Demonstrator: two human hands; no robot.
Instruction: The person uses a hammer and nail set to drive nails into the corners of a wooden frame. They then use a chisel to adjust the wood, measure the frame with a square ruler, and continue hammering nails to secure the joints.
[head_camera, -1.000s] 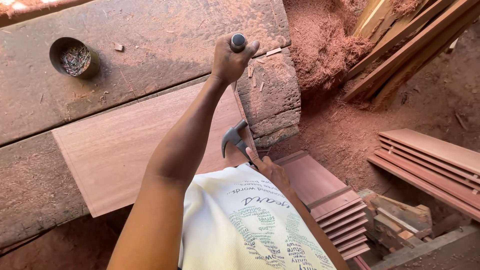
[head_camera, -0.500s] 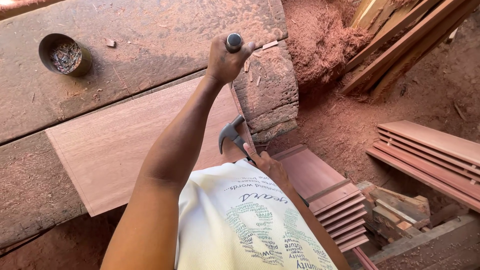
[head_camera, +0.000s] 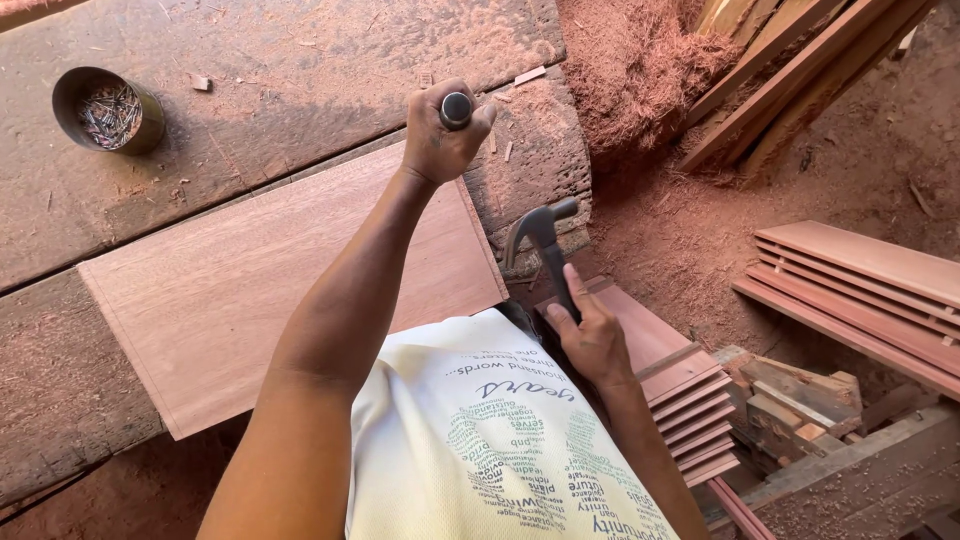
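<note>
Two hands are at work, each closed on one tool. Left hand (head_camera: 440, 140) is fisted around a dark round-topped tool, a punch (head_camera: 456, 108) by the look of it, though only its butt end shows above the fingers; its long axis appears to stand roughly upright, running down through the fist toward the far right corner of the board (head_camera: 270, 290), and whether its tip touches the wood is hidden by the hand. Right hand (head_camera: 592, 340) is wrapped about the handle of one claw hammer (head_camera: 540, 235), thumb laid along the shaft, fingers pressed shut. From that grip the hammer head lies toward 11 o'clock, and the punch lies farther the same way, at about 11 o'clock from the head and well apart from it. The hammer's long axis runs from about 5 o'clock up to 11 o'clock, face pointing right, claw left. The left hand is the one on the punch; the right is the nearer to the body. One reddish board lies flat on the rough bench (head_camera: 250, 70), its long side running 8 to 2 o'clock. One tin (head_camera: 108, 108) of nails stands at the bench's upper left. Sawdust (head_camera: 640, 60) is heaped at 1 o'clock; one stack of planks (head_camera: 860, 290) lies at 3 o'clock, another slat stack (head_camera: 690, 400) just beside the right wrist.
</note>
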